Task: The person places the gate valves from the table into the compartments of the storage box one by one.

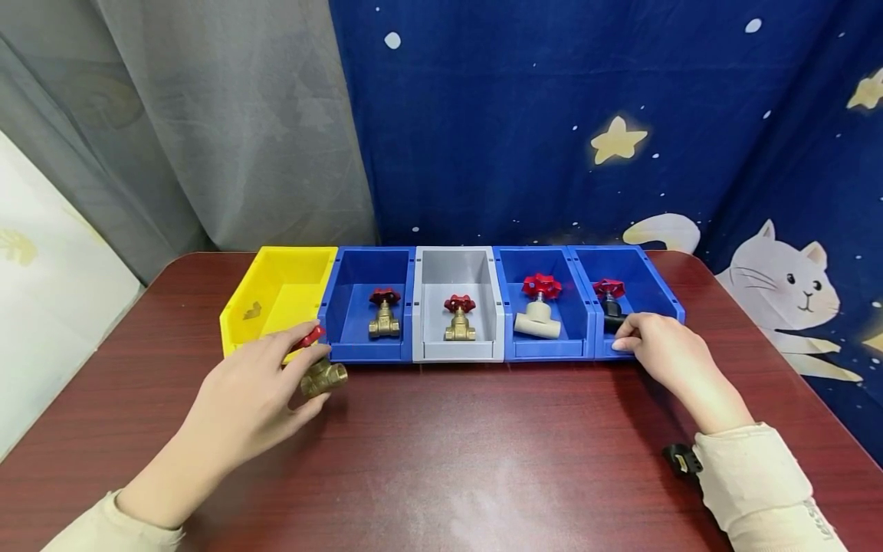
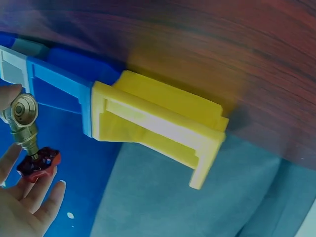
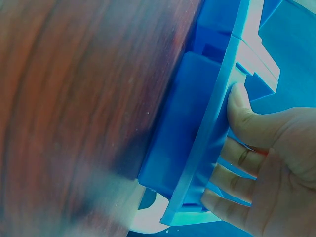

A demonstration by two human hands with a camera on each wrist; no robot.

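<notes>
My left hand [image 1: 244, 395] holds a brass gate valve [image 1: 326, 379] with a red handwheel just in front of the yellow bin [image 1: 297, 280]. In the left wrist view the thumb is against the valve's brass body and the fingers are around the red handwheel [image 2: 40, 165]. On the other side, my right hand [image 1: 665, 349] reaches over the front of the rightmost blue bin [image 1: 645, 268]. Its fingers are at a black valve [image 1: 611, 308] with a red handwheel, partly hidden by the hand. I cannot tell whether they grip it. In the right wrist view the thumb [image 3: 240, 101] overlaps the bin's front rim.
Between these bins stand a blue bin [image 1: 372, 264] with a brass valve [image 1: 384, 320], a grey bin [image 1: 458, 264] with another brass valve [image 1: 460, 328], and a blue bin [image 1: 527, 261] with a beige valve [image 1: 538, 320]. A small black object [image 1: 681, 460] is beside the right sleeve. Curtains hang behind the table.
</notes>
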